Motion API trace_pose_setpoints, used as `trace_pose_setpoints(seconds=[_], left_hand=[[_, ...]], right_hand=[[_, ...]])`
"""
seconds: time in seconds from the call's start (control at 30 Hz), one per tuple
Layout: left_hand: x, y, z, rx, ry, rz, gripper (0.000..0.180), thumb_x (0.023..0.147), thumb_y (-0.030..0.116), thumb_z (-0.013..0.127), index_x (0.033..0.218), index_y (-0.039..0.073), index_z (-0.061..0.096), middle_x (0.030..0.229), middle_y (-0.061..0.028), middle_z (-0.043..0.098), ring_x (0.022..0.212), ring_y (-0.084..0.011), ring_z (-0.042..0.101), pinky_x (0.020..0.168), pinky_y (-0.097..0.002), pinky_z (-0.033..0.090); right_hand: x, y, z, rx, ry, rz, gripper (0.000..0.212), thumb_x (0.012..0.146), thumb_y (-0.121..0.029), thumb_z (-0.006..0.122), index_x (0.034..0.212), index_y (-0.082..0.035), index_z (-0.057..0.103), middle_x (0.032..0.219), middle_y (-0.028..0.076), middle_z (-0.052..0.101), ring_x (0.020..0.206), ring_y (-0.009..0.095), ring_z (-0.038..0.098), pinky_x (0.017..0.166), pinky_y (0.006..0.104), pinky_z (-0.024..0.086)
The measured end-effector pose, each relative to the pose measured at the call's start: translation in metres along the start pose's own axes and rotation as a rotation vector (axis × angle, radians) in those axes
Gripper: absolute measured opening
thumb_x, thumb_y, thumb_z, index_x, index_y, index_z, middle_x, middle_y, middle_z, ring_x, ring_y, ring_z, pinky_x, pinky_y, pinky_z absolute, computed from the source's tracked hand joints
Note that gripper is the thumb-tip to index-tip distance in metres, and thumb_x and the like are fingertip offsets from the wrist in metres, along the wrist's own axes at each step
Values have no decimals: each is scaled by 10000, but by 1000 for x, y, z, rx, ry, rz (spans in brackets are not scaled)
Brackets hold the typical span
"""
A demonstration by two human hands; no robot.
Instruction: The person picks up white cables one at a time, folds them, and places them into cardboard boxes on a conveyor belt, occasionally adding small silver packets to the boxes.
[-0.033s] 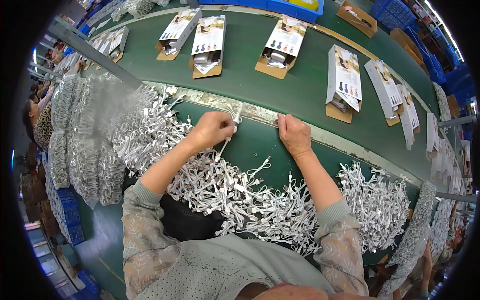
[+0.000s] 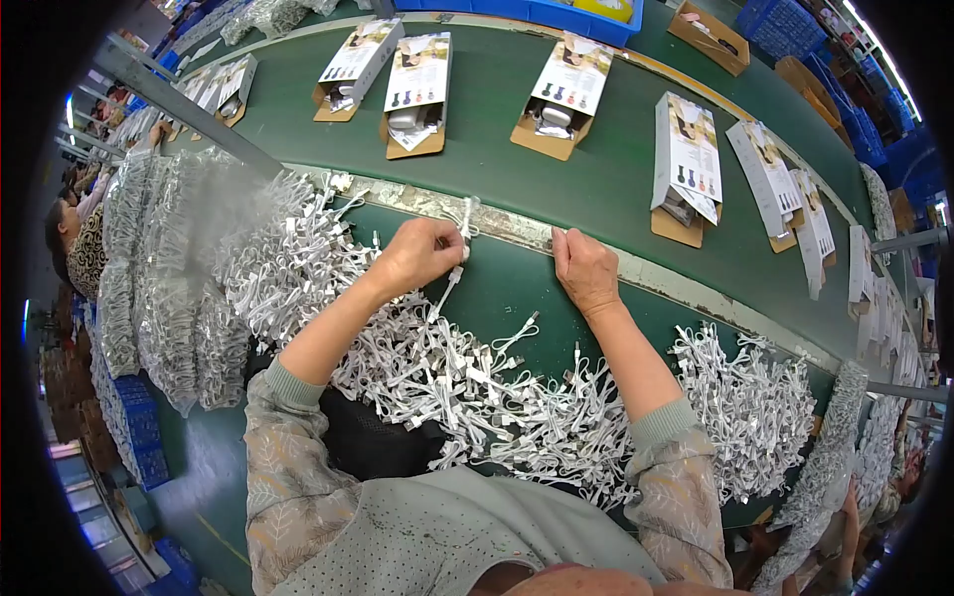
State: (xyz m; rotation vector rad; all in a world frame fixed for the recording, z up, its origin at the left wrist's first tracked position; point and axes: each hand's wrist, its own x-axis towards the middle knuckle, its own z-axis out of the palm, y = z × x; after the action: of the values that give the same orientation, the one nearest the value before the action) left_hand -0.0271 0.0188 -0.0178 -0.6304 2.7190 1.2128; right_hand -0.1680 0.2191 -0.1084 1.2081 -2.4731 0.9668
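Observation:
My left hand (image 2: 422, 255) is closed in a pinch on a short white cable (image 2: 463, 241). One looped end sticks up above the fingertips, over the metal rail, and the other end hangs below them. To the right, my right hand (image 2: 586, 268) is curled into a fist against the edge of the worn metal rail (image 2: 512, 227); what it holds, if anything, is hidden. Between my forearms and toward my body lies a wide heap of white bundled cables (image 2: 462, 382). Another pile of white cables (image 2: 745, 412) lies right of my right forearm.
Beyond the rail, a green belt (image 2: 477, 109) carries several white printed boxes (image 2: 564, 89) with open brown flaps. Clear bags of cables (image 2: 164, 268) stand at the left. A grey metal post (image 2: 194, 109) slants in at the upper left. A blue tray (image 2: 556, 14) sits at the far side.
The nearer boxes on the belt have shifted slightly right and toward me. The cable's looped end in my left hand has tilted a little; my right hand has not moved.

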Motion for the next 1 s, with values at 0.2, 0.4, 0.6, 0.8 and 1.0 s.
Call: trace_pose_setpoints(seconds=[0.2,0.4,0.6,0.8,1.0], left_hand=[[18,-1,-4,313,189,-33,243,750,230,631,891,32,628,830,-142,663,826,-324,626,736,-423,489],[40,2,21,534,187,-29,245,743,250,642,838,26,654,808,-147,657,768,-316,637,710,-413,497],[73,17,25,176,306,-49,252,710,245,592,662,6,655,676,-208,624,689,-384,616,682,-457,488],[146,0,26,83,465,-139,233,756,206,564,760,1,677,750,-243,636,769,-401,623,750,-447,494],[97,4,4,305,186,237,301,773,5,457,1021,21,627,1013,-184,634,995,-342,582,875,-410,455]], right_hand=[[-1,-3,1,21,4,8,280,876,-207,571,649,-60,498,580,119,554,526,299,566,483,386,450],[-1,-1,1,11,24,-5,277,861,-213,586,639,-68,505,569,113,567,514,286,579,472,384,466],[-2,2,-1,9,14,4,275,855,-211,593,636,-69,506,558,112,564,505,284,579,468,377,468],[2,-9,5,30,24,-18,268,854,-206,596,641,-65,512,562,120,570,509,290,583,472,381,473],[-3,4,-2,17,4,17,262,854,-204,594,647,-63,518,572,130,575,521,298,589,479,394,476]])
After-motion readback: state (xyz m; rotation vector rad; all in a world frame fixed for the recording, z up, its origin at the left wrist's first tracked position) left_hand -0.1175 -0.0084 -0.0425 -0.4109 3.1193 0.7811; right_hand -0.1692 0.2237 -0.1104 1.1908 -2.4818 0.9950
